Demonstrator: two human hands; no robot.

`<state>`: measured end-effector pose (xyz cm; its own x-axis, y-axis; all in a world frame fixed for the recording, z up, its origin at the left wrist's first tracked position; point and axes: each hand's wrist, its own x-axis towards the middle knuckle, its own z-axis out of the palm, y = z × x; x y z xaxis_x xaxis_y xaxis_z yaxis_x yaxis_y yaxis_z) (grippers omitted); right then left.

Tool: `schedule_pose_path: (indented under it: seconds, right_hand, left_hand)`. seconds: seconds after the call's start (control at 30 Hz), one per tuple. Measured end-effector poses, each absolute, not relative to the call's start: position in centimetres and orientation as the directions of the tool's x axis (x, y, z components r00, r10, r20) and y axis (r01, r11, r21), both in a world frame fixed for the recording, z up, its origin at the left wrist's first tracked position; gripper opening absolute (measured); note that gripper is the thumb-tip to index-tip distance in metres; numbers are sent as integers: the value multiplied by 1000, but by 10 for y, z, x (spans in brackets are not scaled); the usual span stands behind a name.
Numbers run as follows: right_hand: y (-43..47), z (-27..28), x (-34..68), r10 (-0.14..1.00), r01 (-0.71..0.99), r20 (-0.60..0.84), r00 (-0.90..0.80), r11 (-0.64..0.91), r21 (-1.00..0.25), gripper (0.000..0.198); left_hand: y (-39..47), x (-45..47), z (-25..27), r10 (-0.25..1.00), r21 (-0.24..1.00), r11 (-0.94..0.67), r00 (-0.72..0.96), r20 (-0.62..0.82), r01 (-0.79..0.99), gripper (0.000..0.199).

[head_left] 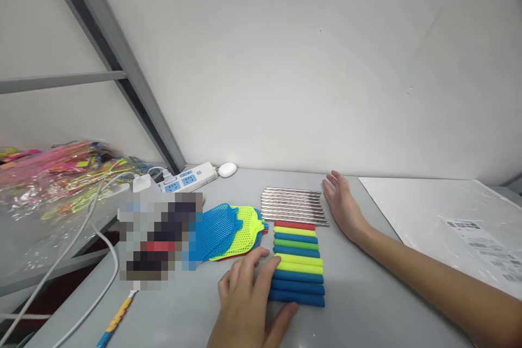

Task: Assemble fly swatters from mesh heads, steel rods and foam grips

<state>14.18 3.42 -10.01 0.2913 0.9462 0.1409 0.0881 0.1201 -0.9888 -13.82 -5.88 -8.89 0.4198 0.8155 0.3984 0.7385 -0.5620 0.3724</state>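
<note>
At the left ends of the coloured tubes (296, 245), a left hand (247, 288) with thumb and forefinger parted wide and the other fingers half bent; shows no closed grip, but light contact with the lower tubes impossible to tell. On the grey table (350, 293), the tubes themselves, lying flat, side by side. Just behind the tubes, a layer of metal rods (291, 207); behind and to the right of the tubes, close to the rod ends, a right hand (341, 204). Looks loosely open and holds nothing. To the left of the tubes, overlapping fly swatter heads (248, 228); well to the right, a white package (432, 212). Main danger, by judgement: rolling. From a sideways push of thumb or forefinger, possible spoiling of the neat row, because of the round shape. From too wide a sweep of the same hand, possible slipping of the swatter heads. From a careless turn of the right wrist, possible scattering of the rods, probably smooth.
</note>
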Motion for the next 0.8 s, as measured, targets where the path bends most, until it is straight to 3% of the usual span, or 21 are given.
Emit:
schedule_pose_path:
  seconds: [0.8]
  right_hand:
    - [46, -84, 130, 964, 4, 53, 261, 54, -999, 78]
  left_hand:
    - [-56, -138, -88, 830, 333, -537, 415, 373, 775, 47]
